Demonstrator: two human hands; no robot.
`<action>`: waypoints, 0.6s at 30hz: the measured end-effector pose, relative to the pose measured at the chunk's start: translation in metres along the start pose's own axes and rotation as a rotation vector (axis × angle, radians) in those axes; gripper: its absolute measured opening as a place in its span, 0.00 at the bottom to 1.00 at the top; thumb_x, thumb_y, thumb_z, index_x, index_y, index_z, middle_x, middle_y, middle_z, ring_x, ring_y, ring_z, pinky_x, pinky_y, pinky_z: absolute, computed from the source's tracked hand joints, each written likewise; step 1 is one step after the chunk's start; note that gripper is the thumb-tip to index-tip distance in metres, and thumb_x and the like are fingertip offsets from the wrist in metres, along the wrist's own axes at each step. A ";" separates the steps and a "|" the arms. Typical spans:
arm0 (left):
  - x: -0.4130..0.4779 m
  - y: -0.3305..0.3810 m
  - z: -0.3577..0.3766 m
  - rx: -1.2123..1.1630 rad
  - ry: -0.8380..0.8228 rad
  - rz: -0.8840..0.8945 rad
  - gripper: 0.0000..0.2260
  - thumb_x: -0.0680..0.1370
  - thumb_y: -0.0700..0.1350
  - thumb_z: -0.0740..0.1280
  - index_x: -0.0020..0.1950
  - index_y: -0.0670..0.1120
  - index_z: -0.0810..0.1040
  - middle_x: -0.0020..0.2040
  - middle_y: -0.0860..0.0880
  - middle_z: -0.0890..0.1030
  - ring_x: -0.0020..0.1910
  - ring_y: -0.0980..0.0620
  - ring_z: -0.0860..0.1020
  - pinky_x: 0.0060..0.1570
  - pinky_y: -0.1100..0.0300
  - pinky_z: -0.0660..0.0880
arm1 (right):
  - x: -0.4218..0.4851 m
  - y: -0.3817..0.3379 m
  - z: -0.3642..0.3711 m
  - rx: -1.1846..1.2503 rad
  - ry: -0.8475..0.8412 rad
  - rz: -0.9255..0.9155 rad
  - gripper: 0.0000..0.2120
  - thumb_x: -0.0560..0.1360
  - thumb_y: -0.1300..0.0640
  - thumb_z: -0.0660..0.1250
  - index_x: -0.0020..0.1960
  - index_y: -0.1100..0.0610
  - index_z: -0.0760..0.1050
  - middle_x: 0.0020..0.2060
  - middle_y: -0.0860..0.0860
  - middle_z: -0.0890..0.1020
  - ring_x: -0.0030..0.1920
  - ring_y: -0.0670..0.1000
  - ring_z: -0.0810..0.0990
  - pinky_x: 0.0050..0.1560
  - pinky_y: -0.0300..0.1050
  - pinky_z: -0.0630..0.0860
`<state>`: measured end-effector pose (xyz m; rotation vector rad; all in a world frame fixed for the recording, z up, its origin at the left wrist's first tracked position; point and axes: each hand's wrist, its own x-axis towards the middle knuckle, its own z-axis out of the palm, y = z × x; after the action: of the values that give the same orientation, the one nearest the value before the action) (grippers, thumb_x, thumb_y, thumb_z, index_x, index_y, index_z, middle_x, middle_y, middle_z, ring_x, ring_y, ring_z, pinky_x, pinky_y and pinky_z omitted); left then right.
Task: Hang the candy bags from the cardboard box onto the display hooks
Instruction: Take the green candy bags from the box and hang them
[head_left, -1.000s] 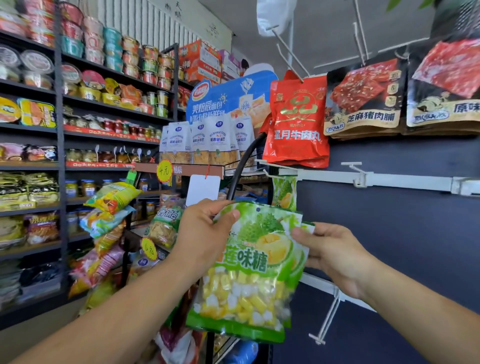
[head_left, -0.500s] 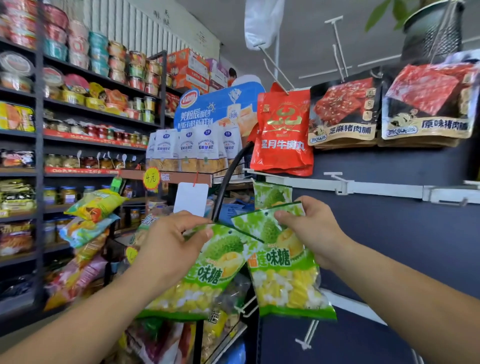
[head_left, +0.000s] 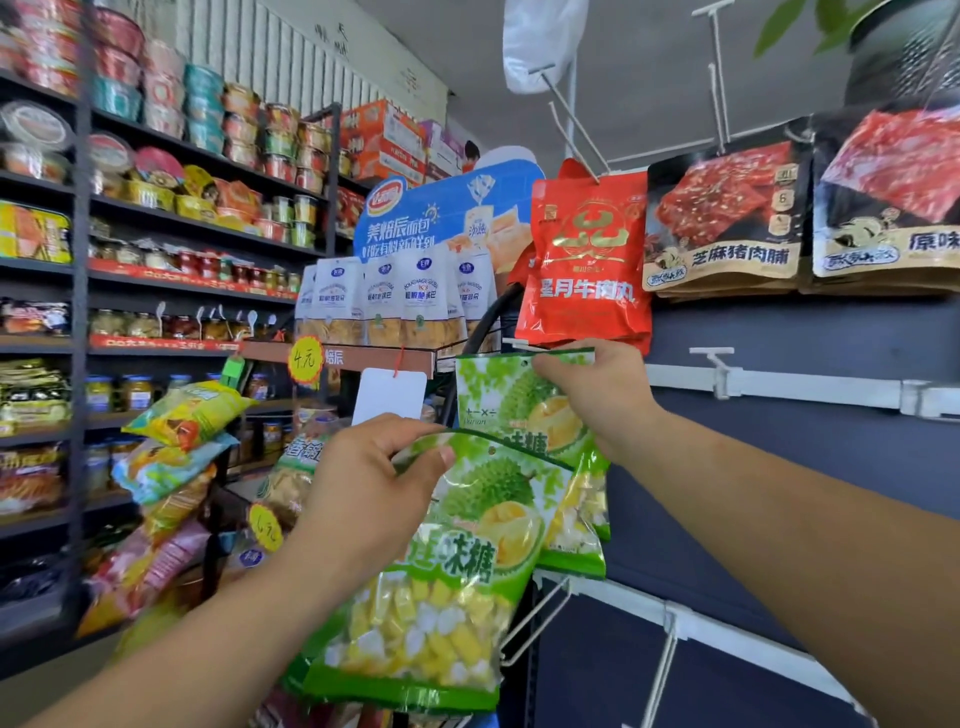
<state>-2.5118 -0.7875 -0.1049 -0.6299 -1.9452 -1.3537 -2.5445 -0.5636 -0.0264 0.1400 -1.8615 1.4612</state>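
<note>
Two green durian candy bags are in my hands. My left hand (head_left: 379, 483) pinches the top edge of the nearer candy bag (head_left: 457, 587), which hangs low in the centre with yellow and white candies showing through its window. My right hand (head_left: 597, 395) grips the top of the farther candy bag (head_left: 514, 400), holding it up against the end of a white display hook (head_left: 514, 344) on the dark blue panel, just under the red bag. Whether the bag's hole is over the hook is hidden by my fingers. The cardboard box is out of view.
A red meatball bag (head_left: 587, 260) and pork jerky bags (head_left: 727, 213) hang on the upper hooks. A white rail (head_left: 779, 384) with bare hooks runs right; more white hooks (head_left: 540, 618) stick out lower down. Snack racks and stocked shelves (head_left: 171, 291) fill the left.
My hands have split the two bags apart. The right hand has raised its bag up and back to the hook under the red bag, while the left hand keeps the other bag lower.
</note>
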 end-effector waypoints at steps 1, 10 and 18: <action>0.001 -0.001 0.002 0.004 -0.003 0.006 0.09 0.78 0.45 0.73 0.57 0.49 0.86 0.51 0.54 0.85 0.42 0.54 0.83 0.40 0.67 0.78 | 0.003 0.002 0.002 -0.008 0.003 -0.006 0.09 0.74 0.58 0.78 0.50 0.62 0.83 0.49 0.64 0.85 0.41 0.57 0.81 0.44 0.55 0.82; 0.010 -0.012 0.019 -0.037 0.036 -0.026 0.09 0.79 0.42 0.73 0.59 0.44 0.85 0.52 0.55 0.83 0.38 0.53 0.82 0.34 0.80 0.72 | 0.026 0.026 -0.001 -0.288 0.066 -0.050 0.09 0.74 0.49 0.77 0.42 0.53 0.80 0.31 0.52 0.79 0.30 0.53 0.76 0.35 0.46 0.72; 0.014 -0.007 0.023 -0.170 -0.038 -0.059 0.06 0.79 0.45 0.73 0.48 0.57 0.86 0.36 0.38 0.84 0.32 0.51 0.74 0.28 0.64 0.71 | 0.024 0.025 -0.029 -0.824 0.170 -0.224 0.15 0.75 0.43 0.74 0.56 0.50 0.80 0.57 0.52 0.78 0.58 0.56 0.78 0.52 0.54 0.80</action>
<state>-2.5316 -0.7680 -0.1039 -0.6875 -1.9053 -1.5670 -2.5605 -0.5212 -0.0294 -0.1666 -2.0718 0.4658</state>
